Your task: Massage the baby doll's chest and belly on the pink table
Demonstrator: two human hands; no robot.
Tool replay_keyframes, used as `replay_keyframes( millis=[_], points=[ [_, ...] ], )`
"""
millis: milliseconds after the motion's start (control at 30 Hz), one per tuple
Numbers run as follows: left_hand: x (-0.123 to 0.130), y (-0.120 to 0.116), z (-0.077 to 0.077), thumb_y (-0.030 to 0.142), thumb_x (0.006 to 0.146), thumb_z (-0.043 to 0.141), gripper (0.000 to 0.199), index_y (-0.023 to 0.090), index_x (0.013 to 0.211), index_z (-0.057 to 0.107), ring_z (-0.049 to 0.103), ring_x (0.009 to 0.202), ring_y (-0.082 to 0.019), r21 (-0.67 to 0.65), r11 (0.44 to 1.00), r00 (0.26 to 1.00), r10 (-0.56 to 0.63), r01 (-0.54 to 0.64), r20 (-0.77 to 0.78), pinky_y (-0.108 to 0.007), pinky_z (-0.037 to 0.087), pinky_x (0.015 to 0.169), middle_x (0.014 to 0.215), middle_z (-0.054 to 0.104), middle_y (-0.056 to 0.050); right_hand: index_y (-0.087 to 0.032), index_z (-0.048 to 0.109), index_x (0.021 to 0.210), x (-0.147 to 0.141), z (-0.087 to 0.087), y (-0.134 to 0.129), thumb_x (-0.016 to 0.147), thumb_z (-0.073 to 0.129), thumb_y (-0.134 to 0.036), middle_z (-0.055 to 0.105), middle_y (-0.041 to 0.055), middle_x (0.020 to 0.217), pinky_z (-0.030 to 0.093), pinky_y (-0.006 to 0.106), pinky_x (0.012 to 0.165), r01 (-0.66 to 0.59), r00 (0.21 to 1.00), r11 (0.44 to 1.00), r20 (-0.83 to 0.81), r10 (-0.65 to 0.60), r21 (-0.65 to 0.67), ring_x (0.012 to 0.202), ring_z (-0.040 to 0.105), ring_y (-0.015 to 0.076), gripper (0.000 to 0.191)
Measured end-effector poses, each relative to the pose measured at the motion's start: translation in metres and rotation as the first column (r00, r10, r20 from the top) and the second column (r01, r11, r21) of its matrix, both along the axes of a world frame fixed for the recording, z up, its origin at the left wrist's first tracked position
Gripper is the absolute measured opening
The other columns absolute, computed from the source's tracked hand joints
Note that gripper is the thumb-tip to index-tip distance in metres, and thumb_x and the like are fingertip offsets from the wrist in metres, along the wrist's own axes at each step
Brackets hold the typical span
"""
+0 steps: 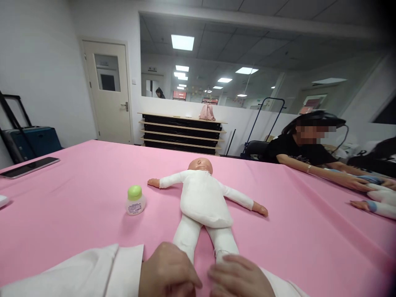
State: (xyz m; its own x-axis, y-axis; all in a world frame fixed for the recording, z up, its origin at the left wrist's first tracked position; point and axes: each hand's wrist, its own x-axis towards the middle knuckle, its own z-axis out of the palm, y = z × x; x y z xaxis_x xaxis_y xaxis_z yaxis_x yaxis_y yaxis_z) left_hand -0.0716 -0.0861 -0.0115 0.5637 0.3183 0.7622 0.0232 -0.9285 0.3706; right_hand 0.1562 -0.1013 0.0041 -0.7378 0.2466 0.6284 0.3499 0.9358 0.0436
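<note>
A baby doll [204,198] in a white cloth body lies on its back on the pink table [77,194], head away from me, arms spread. My left hand [167,272] rests at the near edge, curled over the doll's left foot. My right hand [239,276] lies over the doll's other foot. Both feet are hidden under my hands, and whether the fingers grip them cannot be told. A small white bottle with a green cap [135,200] stands upright to the left of the doll.
A dark phone [29,167] lies at the far left of the table. At the right a seated person [306,152] in black reaches towards another doll [377,202]. A door, low shelves and a window wall are behind.
</note>
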Motion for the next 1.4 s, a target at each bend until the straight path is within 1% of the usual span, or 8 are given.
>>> replay_keyframes(
  millis=[67, 200, 400, 567, 833, 1133, 1267, 1400],
  points=[
    [0.006, 0.013, 0.007, 0.015, 0.084, 0.040, 0.020, 0.019, 0.095, 0.056, 0.061, 0.076, -0.012, 0.048, 0.994, 0.995, 0.099, -0.100, 0.016, -0.024, 0.047, 0.071, 0.082, 0.067, -0.003, -0.019, 0.056, 0.110, 0.003, 0.004, 0.022, 0.088, 0.040, -0.023, 0.066, 0.0067, 0.103, 0.043, 0.033, 0.091, 0.120, 0.989, 0.990, -0.100, -0.112, 0.075, 0.100, 0.059, 0.0166, 0.027],
    [0.026, 0.059, 0.021, 0.015, 0.084, 0.043, 0.020, 0.019, 0.098, 0.057, 0.055, 0.094, -0.017, 0.047, 0.920, 0.921, 0.389, -0.389, 0.014, -0.033, 0.044, 0.082, 0.098, 0.062, -0.006, -0.018, 0.057, 0.102, 0.002, 0.008, 0.079, 0.085, 0.043, -0.016, 0.061, 0.0082, 0.100, 0.045, 0.035, 0.081, 0.410, 0.881, 0.910, -0.233, -0.412, -0.060, 0.095, 0.056, 0.0189, 0.022],
    [0.044, 0.113, 0.012, 0.015, 0.081, 0.047, 0.015, 0.019, 0.084, 0.061, 0.053, 0.083, -0.016, 0.110, 0.912, 0.912, 0.403, -0.394, -0.073, -0.033, 0.041, 0.076, 0.084, 0.061, -0.003, -0.018, 0.056, 0.085, -0.002, -0.009, 0.119, 0.083, 0.043, -0.015, 0.057, 0.0053, 0.083, 0.044, 0.035, 0.072, 0.396, 0.873, 0.875, -0.181, -0.453, -0.279, 0.079, 0.052, 0.0180, 0.014],
    [0.043, 0.115, -0.004, 0.012, 0.080, 0.045, 0.017, 0.018, 0.081, 0.061, 0.053, 0.079, -0.014, 0.029, 0.926, 0.925, 0.377, -0.376, -0.057, -0.031, 0.040, 0.073, 0.080, 0.062, -0.002, -0.019, 0.058, 0.085, -0.001, -0.015, 0.116, 0.081, 0.046, -0.014, 0.057, 0.0053, 0.088, 0.043, 0.036, 0.077, 0.330, 0.892, 0.875, -0.186, -0.412, -0.354, 0.085, 0.051, 0.0183, 0.014],
    [0.040, 0.115, -0.004, 0.012, 0.082, 0.045, 0.017, 0.019, 0.085, 0.060, 0.053, 0.083, -0.014, 0.063, 0.922, 0.922, 0.384, -0.381, -0.045, -0.030, 0.041, 0.075, 0.084, 0.062, -0.002, -0.020, 0.059, 0.089, -0.002, -0.016, 0.116, 0.082, 0.045, -0.013, 0.057, 0.0051, 0.090, 0.044, 0.035, 0.078, 0.350, 0.878, 0.869, -0.199, -0.434, -0.349, 0.086, 0.052, 0.0175, 0.016],
    [0.036, 0.100, -0.003, 0.016, 0.082, 0.048, 0.019, 0.015, 0.100, 0.054, 0.051, 0.093, -0.020, 0.449, 0.707, 0.825, 0.544, -0.547, 0.150, -0.035, 0.040, 0.080, 0.098, 0.060, -0.008, -0.018, 0.053, 0.101, -0.001, -0.017, 0.097, 0.083, 0.044, -0.011, 0.055, 0.0072, 0.091, 0.042, 0.033, 0.071, 0.396, 0.875, 0.915, -0.334, -0.350, 0.077, 0.084, 0.050, 0.0176, 0.021],
    [0.038, 0.102, -0.002, 0.017, 0.086, 0.043, 0.014, 0.016, 0.081, 0.056, 0.050, 0.074, -0.015, 0.478, 0.772, 0.856, 0.511, -0.420, -0.072, -0.029, 0.040, 0.067, 0.077, 0.059, -0.003, -0.018, 0.054, 0.088, -0.004, -0.014, 0.100, 0.085, 0.043, -0.012, 0.057, 0.0043, 0.080, 0.042, 0.030, 0.067, 0.293, 0.946, 0.956, -0.135, -0.294, -0.028, 0.076, 0.049, 0.0149, 0.013],
    [0.039, 0.105, -0.002, 0.018, 0.086, 0.041, 0.017, 0.016, 0.077, 0.055, 0.049, 0.072, -0.016, 0.441, 0.791, 0.828, 0.536, -0.424, -0.164, -0.029, 0.039, 0.064, 0.074, 0.058, -0.003, -0.018, 0.055, 0.085, -0.006, -0.012, 0.104, 0.087, 0.039, -0.014, 0.057, 0.0048, 0.080, 0.042, 0.032, 0.068, 0.313, 0.943, 0.942, -0.082, -0.324, -0.122, 0.076, 0.049, 0.0157, 0.017]
  ],
)
